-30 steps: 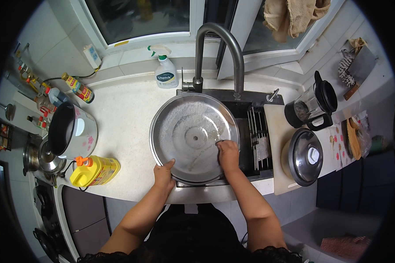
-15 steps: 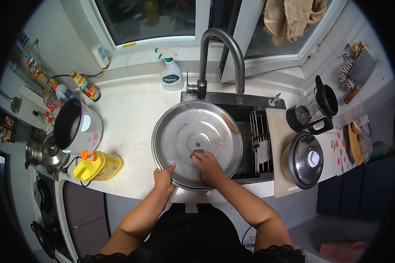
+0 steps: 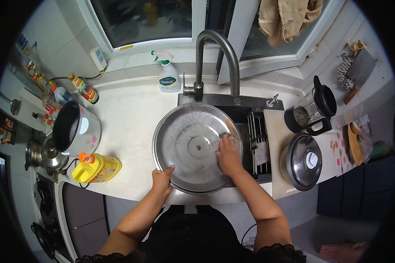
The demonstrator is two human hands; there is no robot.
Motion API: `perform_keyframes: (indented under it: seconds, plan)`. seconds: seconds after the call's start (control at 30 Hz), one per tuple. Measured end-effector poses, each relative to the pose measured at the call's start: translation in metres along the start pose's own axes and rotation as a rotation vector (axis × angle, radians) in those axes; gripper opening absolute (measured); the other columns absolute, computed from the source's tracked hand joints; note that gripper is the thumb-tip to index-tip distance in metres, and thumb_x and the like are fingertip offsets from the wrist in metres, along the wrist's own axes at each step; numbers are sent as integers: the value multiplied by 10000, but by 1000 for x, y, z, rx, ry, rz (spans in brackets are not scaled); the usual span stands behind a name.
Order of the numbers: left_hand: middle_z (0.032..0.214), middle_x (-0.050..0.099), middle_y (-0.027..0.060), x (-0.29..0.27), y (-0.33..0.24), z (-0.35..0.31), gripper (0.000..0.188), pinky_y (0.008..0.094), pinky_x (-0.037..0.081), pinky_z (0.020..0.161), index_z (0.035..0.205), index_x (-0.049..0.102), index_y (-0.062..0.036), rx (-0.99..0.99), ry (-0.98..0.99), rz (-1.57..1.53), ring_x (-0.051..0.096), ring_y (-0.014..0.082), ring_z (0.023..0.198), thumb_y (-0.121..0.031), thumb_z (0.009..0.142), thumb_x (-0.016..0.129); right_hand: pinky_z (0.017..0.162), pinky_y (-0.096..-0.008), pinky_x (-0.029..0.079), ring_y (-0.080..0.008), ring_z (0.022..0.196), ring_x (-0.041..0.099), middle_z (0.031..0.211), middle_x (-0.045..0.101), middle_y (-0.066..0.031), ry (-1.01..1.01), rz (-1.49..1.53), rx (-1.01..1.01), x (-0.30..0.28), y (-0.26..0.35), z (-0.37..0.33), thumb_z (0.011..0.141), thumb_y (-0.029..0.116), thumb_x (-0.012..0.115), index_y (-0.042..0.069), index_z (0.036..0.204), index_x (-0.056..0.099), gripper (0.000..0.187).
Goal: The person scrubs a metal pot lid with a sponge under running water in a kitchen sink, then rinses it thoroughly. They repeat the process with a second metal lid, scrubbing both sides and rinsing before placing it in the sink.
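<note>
A large round stainless-steel pot lid (image 3: 188, 171) lies inner side up over the left part of the sink, with a small dark spot at its centre. My left hand (image 3: 162, 177) grips its near-left rim, thumb on top and fingers hidden beneath. At the right part of the lid's inner face, my right hand (image 3: 229, 156) presses down a dark grey scouring pad (image 3: 224, 135), mostly covered by the fingers. Smears and wet patches show on the metal.
The tap (image 3: 235, 65) arches over the sink (image 3: 245, 109), where a rack (image 3: 256, 140) stands. Left are a yellow detergent jug (image 3: 96, 168) and white pot (image 3: 88, 129); behind, a spray bottle (image 3: 169, 79). A lidded pot (image 3: 303, 162) and blender (image 3: 314, 109) stand right.
My right hand has slid from near the lid's centre to its right side, taking the scouring pad along. My left hand keeps its hold on the rim.
</note>
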State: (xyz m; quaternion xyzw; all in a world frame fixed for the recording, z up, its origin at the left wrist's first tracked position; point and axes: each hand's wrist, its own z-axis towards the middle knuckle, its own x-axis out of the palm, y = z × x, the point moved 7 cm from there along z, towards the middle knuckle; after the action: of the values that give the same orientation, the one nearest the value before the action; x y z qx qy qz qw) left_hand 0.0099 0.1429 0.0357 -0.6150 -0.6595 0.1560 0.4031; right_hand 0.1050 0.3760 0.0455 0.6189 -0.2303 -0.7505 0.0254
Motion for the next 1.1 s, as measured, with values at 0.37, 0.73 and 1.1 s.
perform_keyframes:
  seconds: [0.37,0.73,1.1]
  plan:
    - [919,653,182,18,17,-2,153,376,544,718,956,610,88,-48,99,92,651,275,785,52,808,605,1135,-452,185,-450,1358,207,1451,243,-295,52,149,-95,20,13,31,886,94,440,-125,1340,318,519]
    - [890,658,171,7,20,4,155,361,540,692,950,618,92,-13,133,164,653,257,761,60,800,600,1150,-402,152,-397,1382,193,1484,207,-259,131,220,-231,34,73,40,908,137,458,-72,1386,285,549]
    - [891,661,147,10,9,8,140,332,522,688,939,623,75,48,145,126,645,226,767,62,801,601,1145,-417,170,-403,1365,238,1453,275,-270,114,269,-395,43,97,42,933,104,331,-91,1360,322,469]
